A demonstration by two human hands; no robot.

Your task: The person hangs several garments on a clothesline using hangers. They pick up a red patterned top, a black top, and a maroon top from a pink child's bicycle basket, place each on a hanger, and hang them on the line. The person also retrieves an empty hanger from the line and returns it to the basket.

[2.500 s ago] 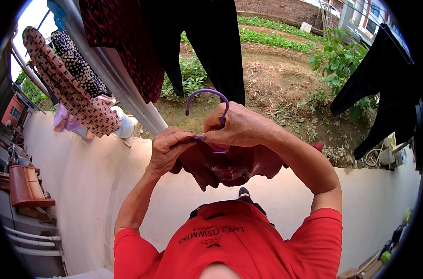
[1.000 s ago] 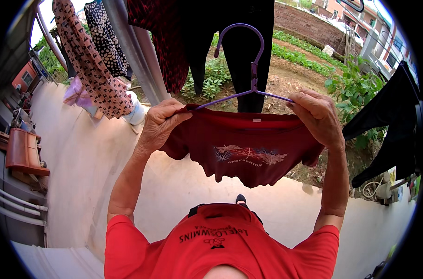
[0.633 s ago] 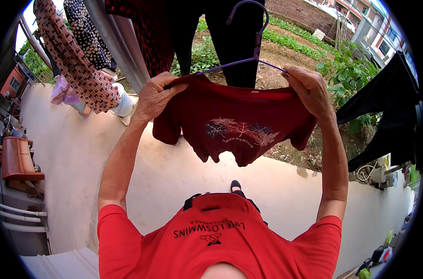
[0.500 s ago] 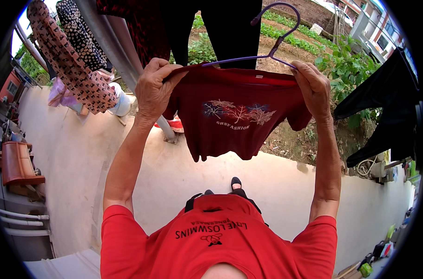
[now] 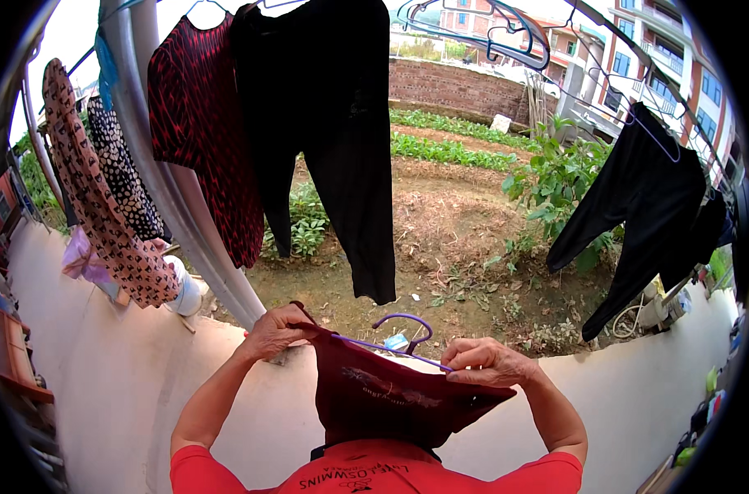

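A small maroon T-shirt (image 5: 366, 412) with a printed front hangs between my hands, close to my chest. Its neckline is on a purple clothes hanger (image 5: 425, 323), whose hook points up and away from me. My left hand (image 5: 277, 333) is closed on the shirt's left shoulder, beside the hanger's left end. With its fingertips, my right hand (image 5: 491, 363) pinches the hanger's right arm at the shirt's upper edge. The right sleeve side of the shirt spreads out below that hand.
Black trousers (image 5: 333, 140) and a red-and-black patterned top (image 5: 197, 123) hang ahead, beside a metal post (image 5: 185, 206). Several hangers (image 5: 506, 37) dangle from the line above. More black trousers (image 5: 630, 198) hang at right. Beyond the concrete (image 5: 136, 387) lies a garden.
The view has tilted up, so the hanging clothes and line show more. The shirt and both hands sit lower in the picture, and my right hand has shifted inward along the hanger.
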